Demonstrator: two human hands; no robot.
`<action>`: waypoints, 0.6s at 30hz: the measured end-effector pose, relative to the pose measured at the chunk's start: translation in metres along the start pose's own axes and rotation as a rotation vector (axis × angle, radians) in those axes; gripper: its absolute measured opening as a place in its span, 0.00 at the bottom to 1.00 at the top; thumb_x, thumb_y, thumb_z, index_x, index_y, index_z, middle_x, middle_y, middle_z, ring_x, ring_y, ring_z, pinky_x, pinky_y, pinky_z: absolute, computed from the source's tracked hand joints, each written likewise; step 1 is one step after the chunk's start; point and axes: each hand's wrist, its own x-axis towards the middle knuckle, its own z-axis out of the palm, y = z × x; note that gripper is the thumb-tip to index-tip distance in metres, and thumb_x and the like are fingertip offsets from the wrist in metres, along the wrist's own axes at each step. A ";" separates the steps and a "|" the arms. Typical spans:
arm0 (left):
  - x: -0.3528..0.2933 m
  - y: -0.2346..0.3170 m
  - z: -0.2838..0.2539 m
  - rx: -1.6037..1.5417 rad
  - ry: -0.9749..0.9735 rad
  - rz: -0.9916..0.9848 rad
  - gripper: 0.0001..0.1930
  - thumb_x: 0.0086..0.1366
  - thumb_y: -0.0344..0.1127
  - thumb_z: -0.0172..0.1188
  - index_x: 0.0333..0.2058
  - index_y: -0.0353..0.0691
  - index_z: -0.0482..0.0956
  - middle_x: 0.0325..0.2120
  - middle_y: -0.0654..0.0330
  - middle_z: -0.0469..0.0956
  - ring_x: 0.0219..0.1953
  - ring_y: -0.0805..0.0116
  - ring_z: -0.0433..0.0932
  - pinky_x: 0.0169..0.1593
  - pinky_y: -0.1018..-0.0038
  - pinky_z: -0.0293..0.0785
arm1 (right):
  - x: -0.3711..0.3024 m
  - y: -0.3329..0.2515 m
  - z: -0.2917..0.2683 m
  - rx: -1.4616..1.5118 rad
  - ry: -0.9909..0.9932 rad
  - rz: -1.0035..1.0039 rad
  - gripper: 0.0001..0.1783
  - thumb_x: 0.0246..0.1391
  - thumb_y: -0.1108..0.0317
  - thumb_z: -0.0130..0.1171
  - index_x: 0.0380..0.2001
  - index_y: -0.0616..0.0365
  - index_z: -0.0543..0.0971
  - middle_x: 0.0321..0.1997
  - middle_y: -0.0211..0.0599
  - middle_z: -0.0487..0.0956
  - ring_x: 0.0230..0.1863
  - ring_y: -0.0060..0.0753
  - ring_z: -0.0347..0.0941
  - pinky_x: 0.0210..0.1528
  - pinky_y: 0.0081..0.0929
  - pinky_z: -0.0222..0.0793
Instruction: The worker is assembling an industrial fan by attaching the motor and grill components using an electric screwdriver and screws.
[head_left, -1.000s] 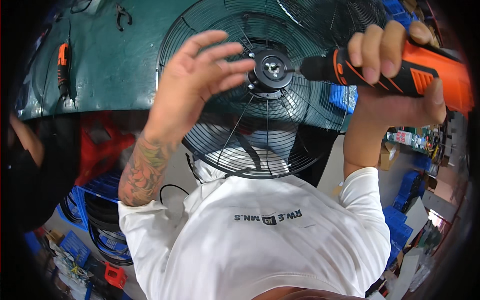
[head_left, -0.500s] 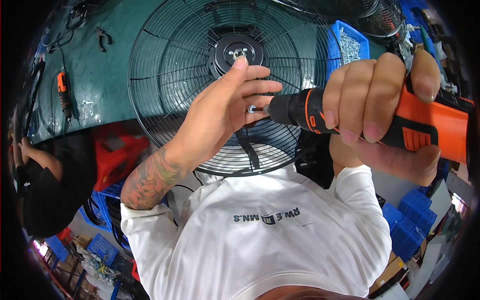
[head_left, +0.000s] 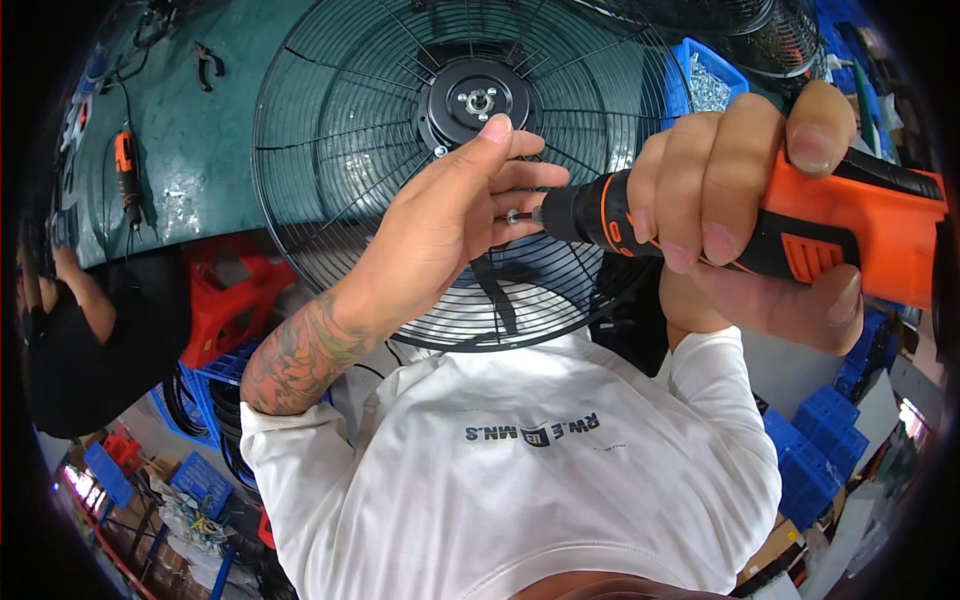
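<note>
Right-hand fingers (head_left: 737, 185) grip an orange-and-black power driver (head_left: 850, 225); left-hand fingers (head_left: 528, 177), loosely spread, lie beside its bit (head_left: 526, 216), above a black wire fan guard (head_left: 345, 130).

Smooth plastic on the power driver (head_left: 808, 252), glossy metal on the fan guard (head_left: 370, 150), matt cloth on the shirt (head_left: 540, 490)

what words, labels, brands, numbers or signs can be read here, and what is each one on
White shirt: dark lettering with a small badge across the chest, upside down in this view; I won't copy its wording.
Same shirt, beside that print: a tiny mark, too small to read.
Drill: no lettering I can make out on the part that shows.
Brown box, lower right: a small yellow mark, too small to read.
</note>
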 end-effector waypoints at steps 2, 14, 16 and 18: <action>0.000 0.000 0.002 0.037 0.007 0.004 0.36 0.77 0.64 0.35 0.63 0.36 0.68 0.53 0.57 0.76 0.54 0.69 0.75 0.56 0.71 0.69 | 0.001 0.001 0.003 0.000 -0.002 -0.003 0.32 0.58 0.46 0.61 0.59 0.47 0.64 0.35 0.31 0.74 0.29 0.28 0.73 0.36 0.32 0.71; -0.050 0.048 -0.092 0.905 0.817 0.899 0.26 0.72 0.41 0.59 0.62 0.30 0.70 0.58 0.48 0.73 0.60 0.63 0.71 0.57 0.73 0.70 | 0.007 0.027 -0.012 -0.142 0.292 -0.030 0.29 0.60 0.49 0.54 0.56 0.58 0.69 0.32 0.39 0.74 0.29 0.35 0.73 0.39 0.39 0.72; -0.047 0.051 -0.118 0.903 0.959 0.893 0.26 0.71 0.39 0.60 0.61 0.29 0.70 0.59 0.47 0.73 0.63 0.60 0.70 0.61 0.70 0.67 | 0.010 0.039 -0.018 -0.189 0.343 -0.017 0.28 0.60 0.50 0.52 0.55 0.60 0.70 0.30 0.40 0.74 0.27 0.35 0.73 0.37 0.40 0.72; -0.044 0.047 -0.136 0.816 0.944 0.841 0.26 0.71 0.39 0.60 0.61 0.28 0.70 0.59 0.47 0.72 0.64 0.59 0.69 0.63 0.69 0.66 | 0.014 0.047 -0.021 -0.245 0.376 -0.021 0.28 0.59 0.51 0.48 0.54 0.60 0.70 0.28 0.40 0.74 0.24 0.35 0.72 0.33 0.41 0.73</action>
